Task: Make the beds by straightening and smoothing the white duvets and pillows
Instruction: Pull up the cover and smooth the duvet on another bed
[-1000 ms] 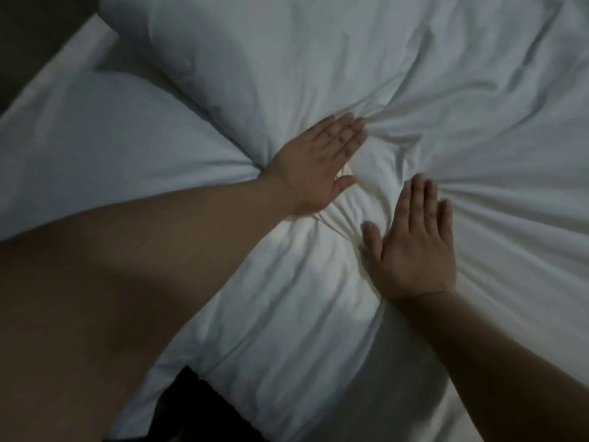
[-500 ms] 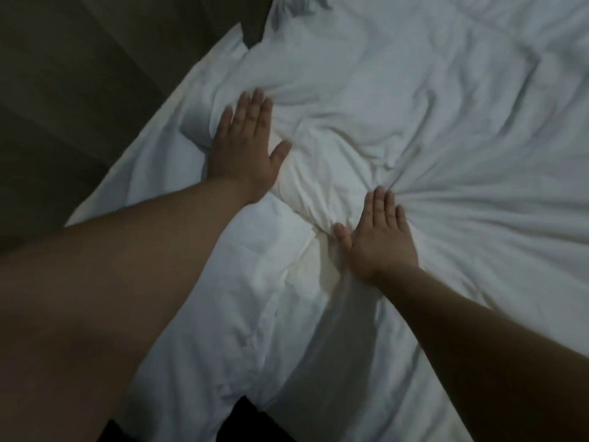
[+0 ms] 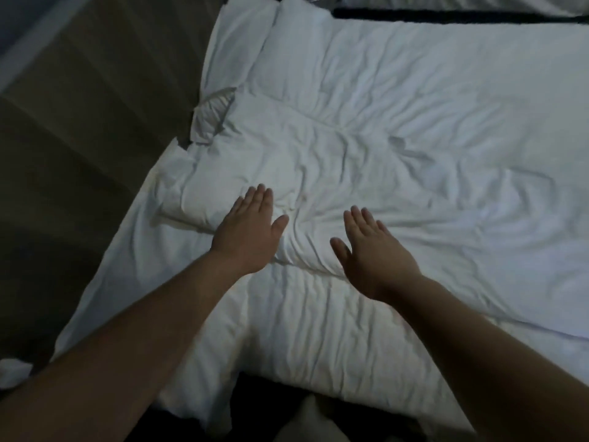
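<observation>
A wrinkled white duvet (image 3: 398, 129) covers the bed and fills most of the head view. Its near-left corner forms a thick folded ridge (image 3: 229, 180). My left hand (image 3: 248, 231) lies flat with straight fingers on the lower edge of that ridge. My right hand (image 3: 373, 253) is spread flat, palm down, over the creased fabric just right of it; whether it touches the cloth is unclear. A white pillow (image 3: 242, 39) lies at the far left end of the bed. Neither hand holds anything.
A brown wall or headboard panel (image 3: 95, 122) runs along the left side of the bed. A dark gap (image 3: 446, 15) at the top separates this bed from another white bed beyond. A dark floor strip (image 3: 287, 409) shows below the duvet's near edge.
The view has pulled back, showing much more of the bed. Both hands slid toward me along the duvet, and the tight radiating creases around the right hand have flattened.
</observation>
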